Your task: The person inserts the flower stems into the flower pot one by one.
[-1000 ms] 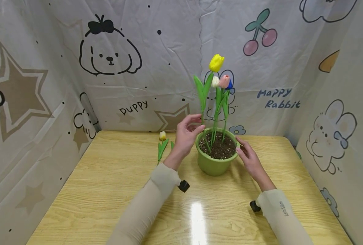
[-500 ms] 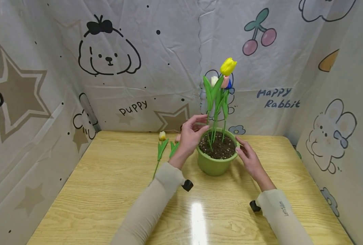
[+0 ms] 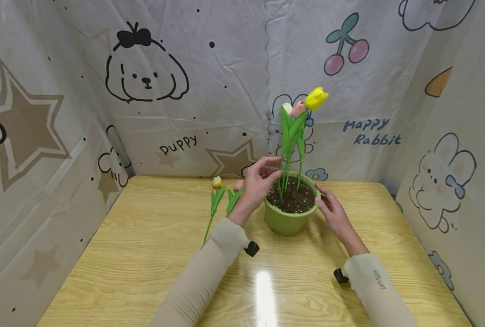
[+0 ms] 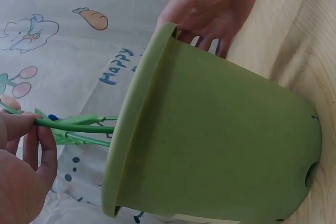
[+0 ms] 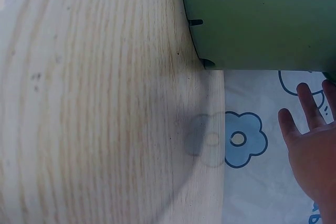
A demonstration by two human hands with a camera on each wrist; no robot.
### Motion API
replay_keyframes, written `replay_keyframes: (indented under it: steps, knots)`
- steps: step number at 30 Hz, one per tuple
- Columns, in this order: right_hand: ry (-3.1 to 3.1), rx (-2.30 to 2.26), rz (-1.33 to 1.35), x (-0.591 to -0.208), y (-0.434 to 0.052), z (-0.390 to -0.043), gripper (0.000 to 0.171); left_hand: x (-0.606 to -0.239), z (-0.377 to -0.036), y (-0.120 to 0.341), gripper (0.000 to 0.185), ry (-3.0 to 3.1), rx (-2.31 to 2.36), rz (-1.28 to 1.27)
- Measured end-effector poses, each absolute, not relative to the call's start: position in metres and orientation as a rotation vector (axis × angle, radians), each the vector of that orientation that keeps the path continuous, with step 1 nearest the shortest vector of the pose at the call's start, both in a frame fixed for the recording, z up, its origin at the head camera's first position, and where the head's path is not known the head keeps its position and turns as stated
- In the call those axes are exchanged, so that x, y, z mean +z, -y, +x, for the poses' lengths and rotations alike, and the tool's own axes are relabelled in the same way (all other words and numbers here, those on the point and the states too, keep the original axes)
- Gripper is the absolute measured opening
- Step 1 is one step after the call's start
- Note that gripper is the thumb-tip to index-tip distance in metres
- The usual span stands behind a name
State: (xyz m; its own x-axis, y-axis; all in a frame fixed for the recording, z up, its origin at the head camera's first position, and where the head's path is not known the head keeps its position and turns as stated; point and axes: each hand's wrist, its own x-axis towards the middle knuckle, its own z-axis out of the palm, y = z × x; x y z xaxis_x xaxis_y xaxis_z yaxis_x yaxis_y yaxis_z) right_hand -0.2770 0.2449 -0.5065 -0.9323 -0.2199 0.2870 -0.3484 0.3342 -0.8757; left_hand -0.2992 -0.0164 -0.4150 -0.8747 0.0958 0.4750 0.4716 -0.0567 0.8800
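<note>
The left hand (image 3: 256, 184) is at the far left side of the green pot (image 3: 289, 218), and its thumb and fingers are closed in a pinch on the stem of the yellow tulip (image 3: 316, 98). The left wrist view shows this grip well: the thin green stem (image 4: 79, 127) lies between the thumb and the fingertips, just above the rim. The stem goes down into the dark soil (image 3: 293, 197), and the flower leans to the right, over the white tulip (image 3: 287, 108) and the pink tulip (image 3: 297, 109) that already stand in the pot; it seems the low grip gives good control of where the stem enters the soil. The right hand (image 3: 334, 210) rests on the right side of the pot with its fingers nearly straight and relaxed, touching the rim and wall; it holds nothing, and I think it is there only to keep the pot steady. The pot stands on the wooden table (image 3: 144, 254), toward its far edge and a little right of the middle. On the table, left of the pot, lie two more tulips (image 3: 217, 200), one with a pale yellow head and one partly hidden behind the left hand, so they are close for the left hand. Printed cloth walls with cartoon animals (image 3: 146, 68) surround the table.
</note>
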Motion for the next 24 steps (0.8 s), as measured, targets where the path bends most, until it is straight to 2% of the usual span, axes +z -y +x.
replay_keyframes:
  steps: [24]
  knots:
    - [2.431, 1.71, 0.531, -0.5086, -0.2455, -0.2786, 0.053, -0.4234, -0.2998, 0.0149, 0.033, 2.036, -1.953, -0.661]
